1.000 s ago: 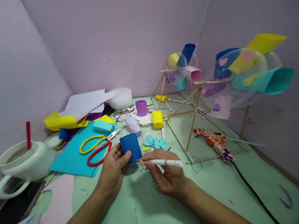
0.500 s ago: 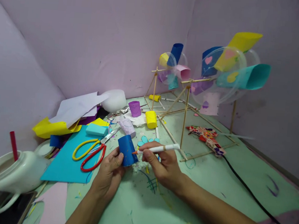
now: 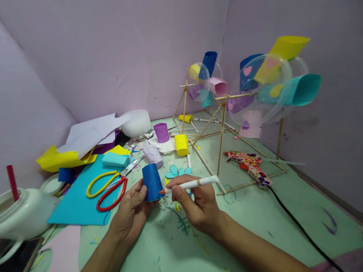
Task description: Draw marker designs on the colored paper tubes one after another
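Note:
My left hand (image 3: 134, 208) is closed around the lower left side of a blue paper cup (image 3: 152, 182), holding it tilted above the table. In my right hand (image 3: 196, 201) a white marker (image 3: 192, 184) with an orange-red tip is pinched like a pen. Its tip is at the cup's lower right edge; whether it touches cannot be made out. Scissors with yellow and red handles (image 3: 110, 208) lie left of the cup. Behind it are a pale lilac paper tube (image 3: 153, 156), a purple one (image 3: 161, 133) and a yellow one (image 3: 181, 145).
Two stick frames carry wheels of coloured paper cups, the nearer a large wheel (image 3: 265, 86). A patterned glue gun (image 3: 249, 166) with a black cord lies at right. At left are a white pot (image 3: 22, 210), turquoise sheet (image 3: 75, 207) and piled papers (image 3: 92, 131).
The view has shifted slightly, moving the background a little to the left. The blue cup stands a bit more upright, and the marker tip is lower along its right edge.

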Action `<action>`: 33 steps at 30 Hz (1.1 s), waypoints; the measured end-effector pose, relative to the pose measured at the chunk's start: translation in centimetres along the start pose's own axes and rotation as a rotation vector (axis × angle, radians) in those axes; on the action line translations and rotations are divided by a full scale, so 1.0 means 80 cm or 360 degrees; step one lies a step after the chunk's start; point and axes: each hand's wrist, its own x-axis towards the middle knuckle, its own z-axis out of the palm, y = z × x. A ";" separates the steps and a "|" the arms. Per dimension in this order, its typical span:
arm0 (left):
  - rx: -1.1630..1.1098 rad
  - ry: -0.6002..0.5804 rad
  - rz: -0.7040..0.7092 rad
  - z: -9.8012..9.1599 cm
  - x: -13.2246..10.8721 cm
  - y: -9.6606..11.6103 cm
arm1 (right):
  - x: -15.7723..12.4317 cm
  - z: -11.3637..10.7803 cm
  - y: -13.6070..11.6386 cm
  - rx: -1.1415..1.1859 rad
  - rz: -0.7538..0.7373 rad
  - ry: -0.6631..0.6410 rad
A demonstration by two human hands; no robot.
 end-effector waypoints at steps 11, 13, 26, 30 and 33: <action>0.0181 0.0053 0.0079 0.004 -0.002 -0.003 | -0.002 -0.001 0.004 -0.0085 -0.0120 0.0066; 0.0125 0.0079 0.0057 0.004 -0.003 -0.001 | -0.001 0.001 0.007 0.0078 0.0118 0.0237; -0.0087 -0.0235 -0.0444 0.000 -0.008 0.002 | 0.019 -0.014 0.027 0.0404 0.0584 -0.0184; 0.0045 -0.0375 -0.0317 0.000 -0.015 0.006 | 0.024 -0.025 0.029 0.0301 0.0473 -0.0240; 0.0238 -0.0314 -0.0289 0.000 -0.018 0.006 | 0.024 -0.027 0.030 0.0218 0.0453 -0.0252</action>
